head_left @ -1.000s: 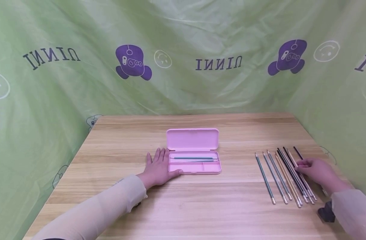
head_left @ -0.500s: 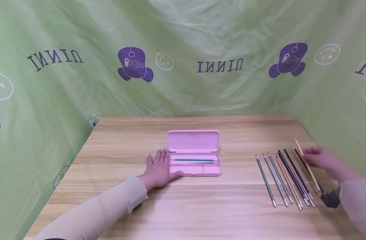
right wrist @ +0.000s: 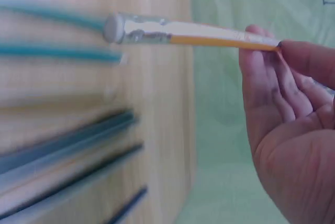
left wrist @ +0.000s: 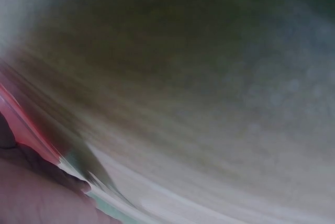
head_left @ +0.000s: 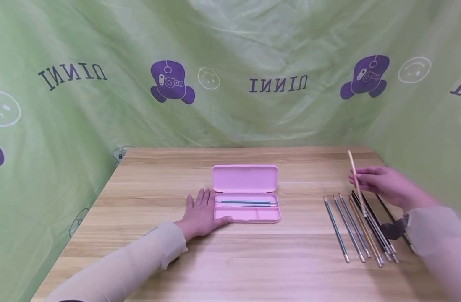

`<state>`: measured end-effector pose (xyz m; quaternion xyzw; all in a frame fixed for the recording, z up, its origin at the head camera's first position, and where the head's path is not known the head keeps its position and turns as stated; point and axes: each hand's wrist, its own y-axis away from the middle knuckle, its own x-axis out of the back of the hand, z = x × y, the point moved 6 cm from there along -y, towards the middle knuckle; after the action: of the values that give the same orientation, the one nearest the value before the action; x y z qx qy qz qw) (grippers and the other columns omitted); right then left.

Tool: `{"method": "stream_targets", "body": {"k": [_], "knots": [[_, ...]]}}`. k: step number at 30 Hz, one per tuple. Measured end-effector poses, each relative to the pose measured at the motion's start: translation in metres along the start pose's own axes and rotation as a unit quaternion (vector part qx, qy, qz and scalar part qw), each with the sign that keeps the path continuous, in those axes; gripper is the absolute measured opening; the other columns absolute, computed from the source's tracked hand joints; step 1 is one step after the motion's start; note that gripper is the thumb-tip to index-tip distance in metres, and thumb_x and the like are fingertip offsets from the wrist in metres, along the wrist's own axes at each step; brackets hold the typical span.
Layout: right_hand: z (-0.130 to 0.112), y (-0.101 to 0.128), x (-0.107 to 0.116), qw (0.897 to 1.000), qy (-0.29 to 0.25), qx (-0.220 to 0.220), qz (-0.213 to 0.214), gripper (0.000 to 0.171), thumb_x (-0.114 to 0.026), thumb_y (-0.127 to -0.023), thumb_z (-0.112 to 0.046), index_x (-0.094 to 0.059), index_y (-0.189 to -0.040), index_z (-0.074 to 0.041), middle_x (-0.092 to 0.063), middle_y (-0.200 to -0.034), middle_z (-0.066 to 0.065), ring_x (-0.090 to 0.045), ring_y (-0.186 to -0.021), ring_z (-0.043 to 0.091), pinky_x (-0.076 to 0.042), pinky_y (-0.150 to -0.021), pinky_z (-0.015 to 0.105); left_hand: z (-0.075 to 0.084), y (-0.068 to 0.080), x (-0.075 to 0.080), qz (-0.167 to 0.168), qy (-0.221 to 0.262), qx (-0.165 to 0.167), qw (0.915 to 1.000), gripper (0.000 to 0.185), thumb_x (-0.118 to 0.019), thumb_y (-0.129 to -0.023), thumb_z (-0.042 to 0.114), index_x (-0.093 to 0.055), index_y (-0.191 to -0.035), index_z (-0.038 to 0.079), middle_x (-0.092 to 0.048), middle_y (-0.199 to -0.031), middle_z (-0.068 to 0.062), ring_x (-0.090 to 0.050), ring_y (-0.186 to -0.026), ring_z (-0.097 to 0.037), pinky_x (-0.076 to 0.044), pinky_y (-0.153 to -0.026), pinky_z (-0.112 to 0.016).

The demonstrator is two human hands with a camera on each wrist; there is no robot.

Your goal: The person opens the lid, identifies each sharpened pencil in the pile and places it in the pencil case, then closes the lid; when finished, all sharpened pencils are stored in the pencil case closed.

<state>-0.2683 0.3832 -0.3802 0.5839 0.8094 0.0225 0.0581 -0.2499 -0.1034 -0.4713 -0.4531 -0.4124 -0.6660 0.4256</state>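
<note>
Our right hand (head_left: 379, 184) pinches an orange pencil (head_left: 356, 180) lifted above the pencil row (head_left: 360, 226); our flat, relaxed left hand (head_left: 201, 212) steadies the pink case (head_left: 247, 214). Gripped so lightly, we judge it could slip and scatter the row below.

Backdrop: wrinkled green cloth (head_left: 253, 50) on three sides, printed with purple figures, smiley faces, mirrored lettering.
Table: light wooden top (head_left: 253, 251).
Light: even.
</note>
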Motion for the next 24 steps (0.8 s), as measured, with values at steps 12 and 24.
{"method": "stream_targets", "body": {"k": [12,24], "knots": [[-0.012,-0.047,-0.067,0.992,-0.111,0.004,-0.064,0.033,-0.043,-0.106,0.01,-0.073,-0.11,-0.002,-0.075,-0.107,0.014,-0.073,-0.102,0.02,-0.057,-0.092,0.03,0.004,0.002,0.002,-0.007,0.007,0.002,0.9999,0.116,-0.048,-0.093,0.079,-0.006,-0.164,-0.002,-0.006,-0.17,-0.023,0.001,-0.157,-0.037,0.009,-0.12,-0.063],[-0.012,-0.076,-0.117,0.996,0.064,0.001,-0.069,0.033,-0.045,-0.107,0.004,-0.046,-0.135,0.021,-0.073,-0.107,0.004,-0.071,-0.102,0.013,-0.056,-0.093,0.027,0.008,0.005,0.008,-0.011,-0.001,-0.003,0.9999,0.113,-0.048,-0.095,0.077,-0.009,-0.163,-0.004,-0.009,-0.17,-0.024,-0.002,-0.157,-0.039,0.006,-0.12,-0.065]]}}
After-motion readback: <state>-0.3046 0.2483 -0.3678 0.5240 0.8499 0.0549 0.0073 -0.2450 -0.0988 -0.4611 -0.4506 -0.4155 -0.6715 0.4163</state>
